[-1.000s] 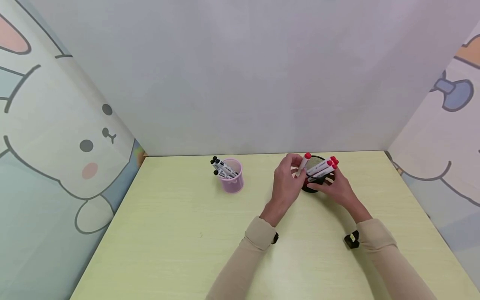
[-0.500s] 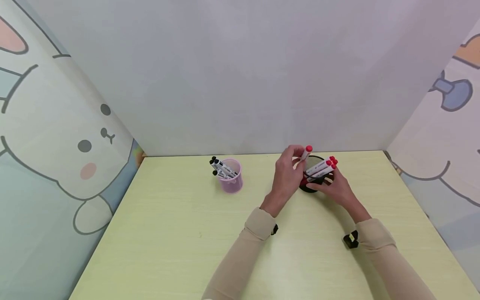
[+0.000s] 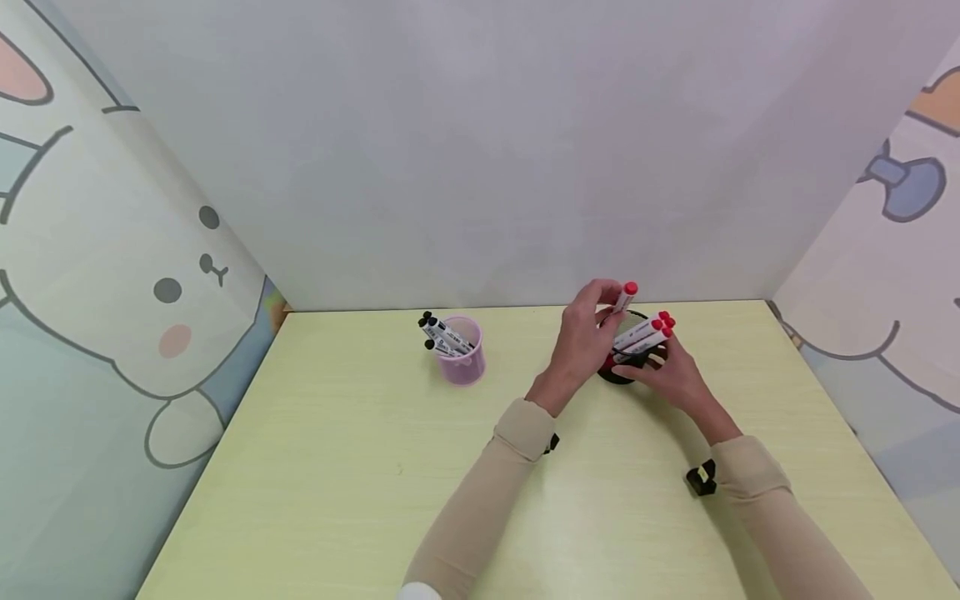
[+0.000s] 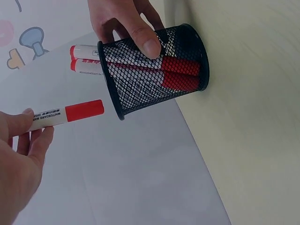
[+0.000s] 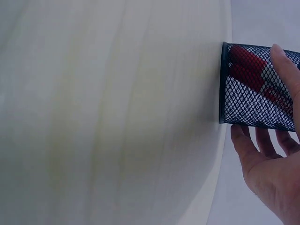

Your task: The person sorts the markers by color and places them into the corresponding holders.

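My left hand [image 3: 587, 335] pinches a red whiteboard marker [image 4: 84, 111] between thumb and fingers, its red cap pointing at the opening of a black mesh pen cup [image 4: 136, 96]. A small gap separates that cap from the cup's rim in the left wrist view. My right hand [image 3: 672, 379] grips the side of the cup, thumb on the near face and fingers round the other side. Several red markers [image 3: 641, 336] lean inside it toward the right, caps down, seen through the mesh. The cup's base stands on the table.
To the left, a pink cup [image 3: 463, 371] holds several black markers [image 3: 450, 337] leaning left. The pale yellow table [image 3: 337, 467] meets a plain light wall [image 3: 480, 167] behind both cups. Printed cartoon panels [image 3: 97, 292] flank the table.
My left hand has risen and shifted slightly right with the marker, from beside the mesh cup's rim to above it. The right hand and the mesh cup stay nearly in place.
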Demonstrator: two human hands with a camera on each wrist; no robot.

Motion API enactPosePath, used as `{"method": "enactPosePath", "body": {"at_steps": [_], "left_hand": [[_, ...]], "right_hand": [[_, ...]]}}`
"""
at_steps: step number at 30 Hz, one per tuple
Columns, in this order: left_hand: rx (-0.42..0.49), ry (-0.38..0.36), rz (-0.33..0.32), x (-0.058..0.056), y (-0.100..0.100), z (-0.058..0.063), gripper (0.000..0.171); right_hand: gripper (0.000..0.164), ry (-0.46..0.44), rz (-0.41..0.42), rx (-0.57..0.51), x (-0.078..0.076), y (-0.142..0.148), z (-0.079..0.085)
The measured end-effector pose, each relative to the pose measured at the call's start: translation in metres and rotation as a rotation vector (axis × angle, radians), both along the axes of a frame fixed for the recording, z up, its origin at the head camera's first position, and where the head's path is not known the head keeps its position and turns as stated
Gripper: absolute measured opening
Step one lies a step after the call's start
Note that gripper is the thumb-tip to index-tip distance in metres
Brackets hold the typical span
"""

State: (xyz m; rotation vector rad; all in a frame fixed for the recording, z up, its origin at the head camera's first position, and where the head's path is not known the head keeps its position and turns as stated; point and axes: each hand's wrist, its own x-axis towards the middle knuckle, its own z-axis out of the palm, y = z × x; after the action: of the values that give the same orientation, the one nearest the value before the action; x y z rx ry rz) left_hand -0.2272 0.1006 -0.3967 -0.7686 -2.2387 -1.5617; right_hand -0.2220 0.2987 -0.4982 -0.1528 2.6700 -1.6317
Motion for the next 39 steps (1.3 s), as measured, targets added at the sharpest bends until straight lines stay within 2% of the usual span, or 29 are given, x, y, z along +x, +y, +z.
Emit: {"method": "enactPosePath", "body": {"at_steps": [9, 16, 24, 33, 39], "left_hand": [[-0.056, -0.045, -0.05, -0.01, 0.006, -0.002, 0.037], [-0.093, -0.053, -0.085, -0.015, 0.009, -0.01, 0.035], [-0.268, -0.065, -0.05, -0.02, 0.012, -0.022, 0.031], [-0.411, -0.078, 0.024, -0.022, 0.019, -0.032, 0.029], [-0.474, -0.095, 0.053, -0.021, 0.025, -0.034, 0.027]], "right_hand": [[0.09, 0.018, 0.006, -0.007, 0.0, 0.001, 0.001], [0.093, 0.016, 0.012, 0.0, 0.0, 0.002, 0.001], [0.091, 0.024, 0.013, 0.004, -0.001, 0.001, 0.001], [0.091, 0.031, 0.014, 0.01, -0.003, 0.001, -0.001], [0.092, 0.016, 0.014, 0.015, -0.003, 0.001, -0.002]]}}
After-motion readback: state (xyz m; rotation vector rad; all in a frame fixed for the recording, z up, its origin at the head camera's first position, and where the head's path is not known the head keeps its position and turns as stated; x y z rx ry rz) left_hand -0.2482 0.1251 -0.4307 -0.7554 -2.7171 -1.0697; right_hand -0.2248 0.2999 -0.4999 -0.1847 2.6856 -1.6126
